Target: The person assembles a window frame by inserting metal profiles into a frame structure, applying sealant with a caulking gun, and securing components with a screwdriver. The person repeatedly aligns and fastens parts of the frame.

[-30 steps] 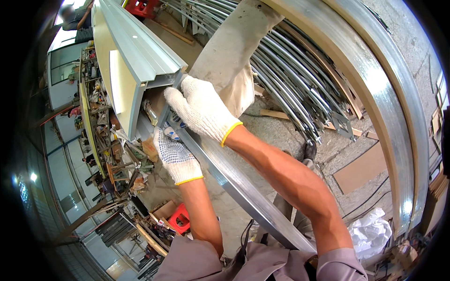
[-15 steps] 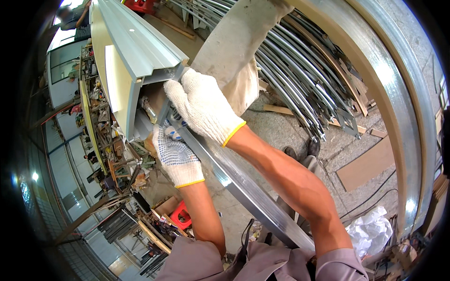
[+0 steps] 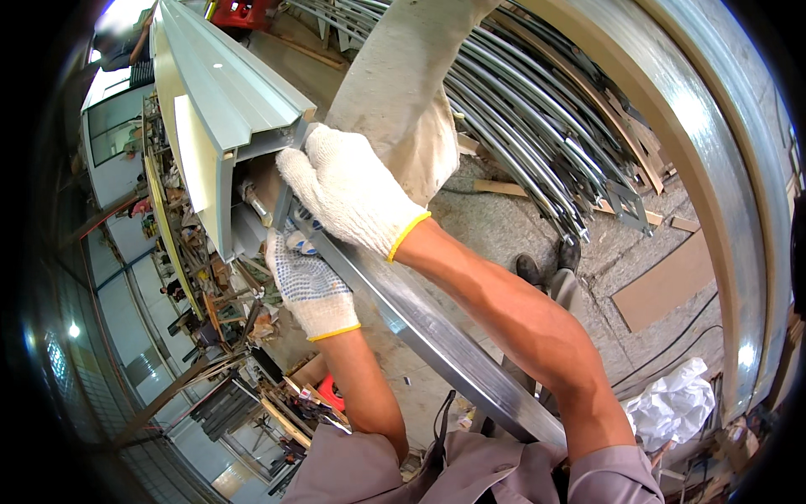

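Note:
Both of my hands wear white knit gloves with yellow cuffs. A shiny square metal bar (image 3: 453, 361) runs from my lap up to the open end of a long pale panel (image 3: 231, 76). My left hand (image 3: 315, 290), its glove dotted blue, is curled around the bar's far end from the left, fingers partly hidden behind it. My right hand (image 3: 348, 189) is closed over the same end from above, against the panel's corner; its fingertips are out of sight. Inside the panel's hollow end, close to my left fingers, a small metal fitting (image 3: 255, 203) shows.
Bundled thin metal rods (image 3: 520, 126) lie on the floor at the far right. Two large curved metal-faced strips (image 3: 701, 126) arch along the right side. Flat brown board (image 3: 667, 281) and crumpled white plastic (image 3: 672, 403) lie below. A cluttered workbench (image 3: 180, 227) stands to the left.
The view has shifted slightly, so the panel end and both hands sit a little farther left. Both hands keep the same hold on the bar.

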### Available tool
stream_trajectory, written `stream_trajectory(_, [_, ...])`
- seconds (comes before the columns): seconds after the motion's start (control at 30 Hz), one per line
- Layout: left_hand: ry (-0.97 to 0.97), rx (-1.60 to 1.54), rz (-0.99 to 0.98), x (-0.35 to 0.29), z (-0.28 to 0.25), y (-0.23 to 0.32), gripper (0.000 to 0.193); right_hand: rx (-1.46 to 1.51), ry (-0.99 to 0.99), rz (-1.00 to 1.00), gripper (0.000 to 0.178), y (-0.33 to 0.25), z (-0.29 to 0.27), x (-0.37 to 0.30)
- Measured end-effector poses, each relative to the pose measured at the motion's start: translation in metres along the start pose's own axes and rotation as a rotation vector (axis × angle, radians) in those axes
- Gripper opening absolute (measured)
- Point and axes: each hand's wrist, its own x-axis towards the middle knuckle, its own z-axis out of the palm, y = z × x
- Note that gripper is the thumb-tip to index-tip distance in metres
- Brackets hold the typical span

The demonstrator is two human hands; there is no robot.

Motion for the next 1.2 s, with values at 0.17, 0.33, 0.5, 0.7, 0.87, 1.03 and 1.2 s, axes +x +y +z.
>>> stream_trajectory(0.17, [-0.136,-0.079,-0.04,0.017,-0.026,0.002,0.02,0.003,-0.014,-0.003,0.042,-0.002,0.0,0.001])
stream_trajectory(0.33, [-0.171,-0.192,-0.076,0.01,-0.031,-0.003,0.018,0.02,-0.065,0.027,0.042,-0.013,0.001,-0.007])
stream_trajectory(0.5, [-0.197,-0.346,-0.142,-0.001,-0.012,-0.01,0.021,-0.184,-0.176,0.194,0.035,-0.015,-0.01,-0.002])
stream_trajectory(0.7, [-0.096,-0.525,-0.116,0.006,-0.013,-0.025,0.021,0.143,-0.254,0.067,0.036,-0.007,-0.004,-0.008])
stream_trajectory(0.87, [-0.131,-0.535,-0.029,-0.004,-0.01,-0.018,0.023,0.195,-0.282,0.103,0.031,0.002,-0.018,0.012])
stream_trajectory(1.03, [-0.184,-0.588,-0.046,0.0,-0.018,-0.022,0.023,0.221,-0.32,0.196,0.032,0.002,-0.026,0.02])
stream_trajectory(1.2, [-0.244,-0.608,-0.087,-0.001,-0.031,-0.009,0.019,0.269,-0.344,0.269,0.033,-0.002,-0.025,0.022])
